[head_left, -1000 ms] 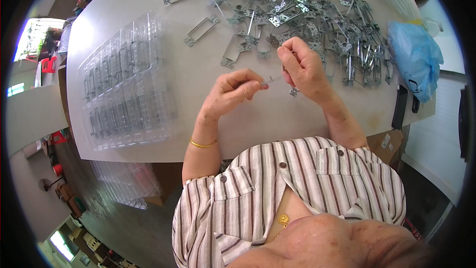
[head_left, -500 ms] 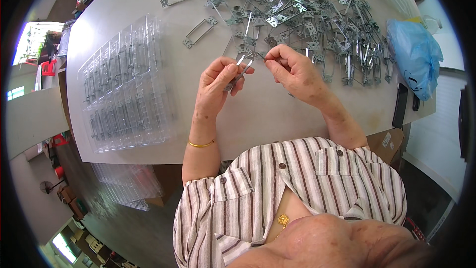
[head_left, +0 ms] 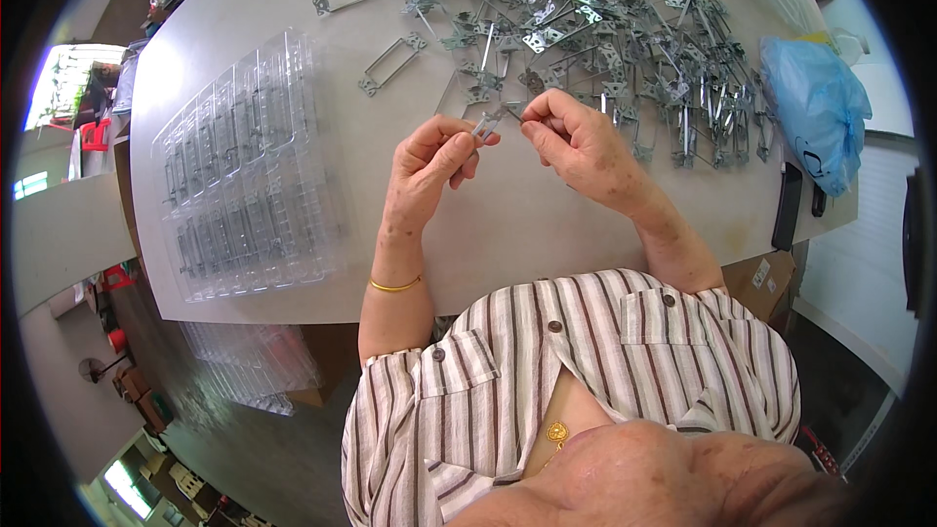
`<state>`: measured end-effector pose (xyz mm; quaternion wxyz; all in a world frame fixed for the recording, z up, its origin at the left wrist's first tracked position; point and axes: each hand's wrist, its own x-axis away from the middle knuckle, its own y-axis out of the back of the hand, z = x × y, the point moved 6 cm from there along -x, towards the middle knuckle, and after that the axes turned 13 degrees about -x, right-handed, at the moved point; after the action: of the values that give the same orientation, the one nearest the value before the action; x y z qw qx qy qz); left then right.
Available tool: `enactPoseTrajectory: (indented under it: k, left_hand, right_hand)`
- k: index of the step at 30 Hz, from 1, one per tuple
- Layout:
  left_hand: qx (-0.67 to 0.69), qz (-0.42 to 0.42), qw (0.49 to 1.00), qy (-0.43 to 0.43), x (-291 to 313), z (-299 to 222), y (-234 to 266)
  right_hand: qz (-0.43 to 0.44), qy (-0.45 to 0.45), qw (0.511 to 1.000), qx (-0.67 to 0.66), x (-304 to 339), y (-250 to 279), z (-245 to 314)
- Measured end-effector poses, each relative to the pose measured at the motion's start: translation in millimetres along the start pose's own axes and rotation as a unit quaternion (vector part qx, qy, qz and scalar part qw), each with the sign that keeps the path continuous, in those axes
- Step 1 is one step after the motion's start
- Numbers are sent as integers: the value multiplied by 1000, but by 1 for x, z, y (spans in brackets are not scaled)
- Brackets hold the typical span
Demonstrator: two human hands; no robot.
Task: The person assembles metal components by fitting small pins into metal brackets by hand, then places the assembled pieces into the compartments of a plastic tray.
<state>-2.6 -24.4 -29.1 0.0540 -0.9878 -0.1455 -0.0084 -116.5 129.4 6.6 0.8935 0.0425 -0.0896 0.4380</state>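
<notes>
We are looking down on a pale bench (head_left: pixel 547 244), where a broad pile of metal brackets (head_left: pixel 586 15) is covering the far middle and right. A clear plastic tray (head_left: pixel 244 205), its slots carrying metal parts, is lying at the left; a blue plastic bag (head_left: pixel 818 102) is sitting at the right edge.

Near the pile, our left hand (head_left: pixel 432 161) is closing thumb and fingers in a pinch on a slim metal bracket (head_left: pixel 484 125), just above the bench. Our right hand (head_left: pixel 576 146) is pinching a thin dark metal piece (head_left: pixel 513 111) between its fingertips, beside the bracket's far end; we cannot tell whether the two are joined.

We are judging the bracket light and stiff, its bare metal smooth enough to be slipping under loose fingertips. Its thin rails are probably risking a bend under force, so we are favouring a flat end for holding.
</notes>
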Motion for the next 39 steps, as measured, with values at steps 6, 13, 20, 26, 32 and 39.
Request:
enactPoseTrajectory:
  k: [6, 13, 20, 26, 32, 39]
  left_hand:
    - [-38, 9, 999, 6, 0, -1, 0]
    - [-67, 43, 997, 17, 3, -3, -7]
    - [-41, 90, 995, 11, 4, -2, -11]
    - [-20, 149, 989, -7, 7, -7, -25]
    - [53, 25, 997, 50, 3, 6, -7]
    - [68, -6, 996, 55, 1, 8, -3]
  right_hand:
    - [12, -79, 995, -63, -1, 3, -3]
    - [83, -123, 975, -167, -4, 1, -10]
    - [113, -192, 933, -282, -6, 0, -19]
    - [70, -118, 983, -123, -7, 7, -16]
    - [-14, -66, 988, -140, -7, 11, -8]
    - [55, -72, 990, -105, 0, -3, -2]
